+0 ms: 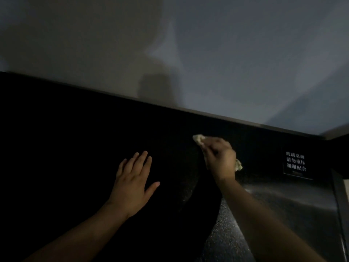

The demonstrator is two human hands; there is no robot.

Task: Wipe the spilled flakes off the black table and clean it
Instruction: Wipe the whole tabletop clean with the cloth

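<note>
The black table point(66, 148) fills the lower part of the dim head view. My right hand point(220, 157) grips a crumpled pale tissue point(198, 139) and holds it against the tabletop near the back edge; part of the tissue also shows by my wrist. My left hand point(132, 184) lies flat on the table with its fingers spread, holding nothing. Fine pale specks, likely flakes point(222, 237), dot the surface between my forearms; they are faint in this light.
A grey wall point(188, 53) rises behind the table's back edge. A small black sign with white characters point(295, 163) sits at the right end of the table. The table's right edge point(340, 205) runs down the frame's right side.
</note>
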